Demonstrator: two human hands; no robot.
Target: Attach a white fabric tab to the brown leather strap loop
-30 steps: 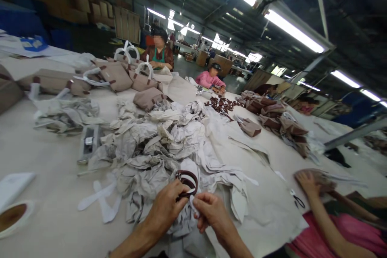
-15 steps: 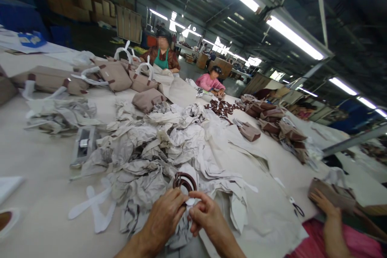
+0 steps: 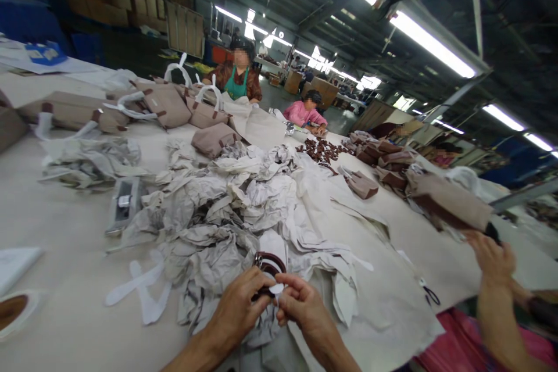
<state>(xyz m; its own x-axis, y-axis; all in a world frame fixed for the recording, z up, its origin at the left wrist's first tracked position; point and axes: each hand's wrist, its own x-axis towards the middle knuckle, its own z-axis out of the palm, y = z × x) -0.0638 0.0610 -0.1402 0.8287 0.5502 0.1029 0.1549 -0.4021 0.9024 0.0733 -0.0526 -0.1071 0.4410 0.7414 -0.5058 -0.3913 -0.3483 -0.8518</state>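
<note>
Now | left hand [image 3: 238,311] and right hand [image 3: 300,305] fingers closed, pinching brown strap loop [image 3: 269,263] with white paper | strap held above crumpled paper pile [image 3: 209,215] on worktop [image 3: 65,226] | I judge: keep wrap tight, grip near buckle.

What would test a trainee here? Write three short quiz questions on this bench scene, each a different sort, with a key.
1. True or false: both hands pinch the brown strap loop.
2. Which lies nearest the left hand? A crumpled grey paper; B small scissors; C brown parts pile.
3. Fill in: the co-worker's hand lifts a taupe ____.

Key: 1 true; 2 A; 3 bag. The right hand grips the strap too.
</note>
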